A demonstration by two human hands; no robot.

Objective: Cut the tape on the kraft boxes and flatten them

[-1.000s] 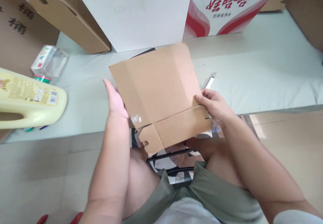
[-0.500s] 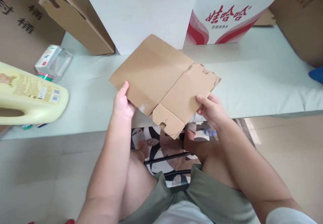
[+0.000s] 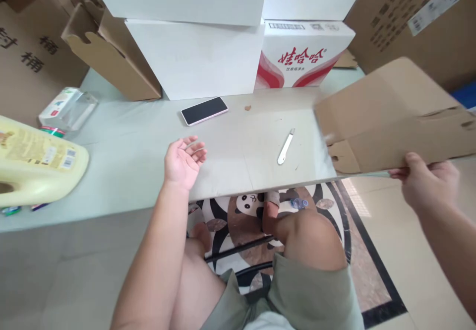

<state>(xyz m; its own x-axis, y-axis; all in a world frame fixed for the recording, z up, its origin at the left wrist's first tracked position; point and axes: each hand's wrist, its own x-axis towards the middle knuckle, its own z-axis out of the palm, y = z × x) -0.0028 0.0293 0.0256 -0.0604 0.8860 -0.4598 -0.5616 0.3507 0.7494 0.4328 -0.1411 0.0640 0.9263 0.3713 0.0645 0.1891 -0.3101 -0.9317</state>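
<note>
My right hand (image 3: 427, 181) grips the lower edge of a folded brown cardboard box (image 3: 379, 116), out over the right end of the table. The cardboard is tilted, with its cut flaps and slots showing. My left hand (image 3: 184, 164) hovers palm up above the table's front, fingers loosely apart, with nothing in it. Behind that hand a smartphone (image 3: 205, 111) lies face up. Between my two hands lies a white utility knife (image 3: 285, 147).
White cartons stand at the back, one with red print (image 3: 301, 59). An upright brown box (image 3: 115, 57), a clear plastic container (image 3: 69, 109) and a yellow jug (image 3: 40, 161) occupy the left. A large brown carton (image 3: 420, 22) is at the back right. The table edge (image 3: 260, 187) runs above my knees.
My left hand has let go of the cardboard. My right hand has carried it to the right, uncovering the phone and the utility knife. The view has shifted too.
</note>
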